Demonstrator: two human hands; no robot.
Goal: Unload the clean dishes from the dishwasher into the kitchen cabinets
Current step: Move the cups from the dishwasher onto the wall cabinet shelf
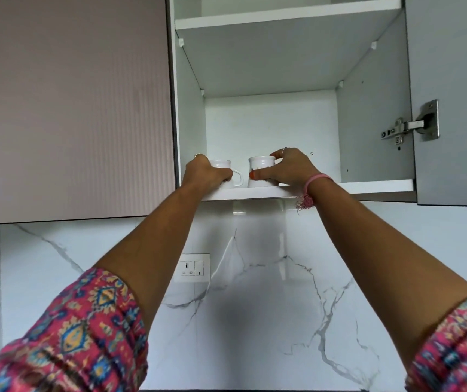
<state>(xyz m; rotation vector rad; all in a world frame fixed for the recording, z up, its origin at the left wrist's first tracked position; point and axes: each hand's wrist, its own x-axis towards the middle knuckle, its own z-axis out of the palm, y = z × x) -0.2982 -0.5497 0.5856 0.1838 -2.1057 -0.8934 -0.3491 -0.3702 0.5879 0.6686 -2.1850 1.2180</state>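
Two white mugs stand upright on the bottom shelf (373, 185) of the open wall cabinet. My left hand (205, 174) is curled round the left mug (222, 164), whose handle points right. My right hand (288, 168) grips the right mug (260, 169), fingers over its rim and thumb across its front. Both mugs sit near the shelf's front edge, a small gap between them. Both arms reach upward from patterned pink sleeves.
The cabinet door (455, 100) hangs open on the right with a metal hinge (409, 127). An upper shelf (286, 14) spans the cabinet. A closed ribbed door (71, 108) lies to the left. A wall socket (194, 267) sits on the marble backsplash below.
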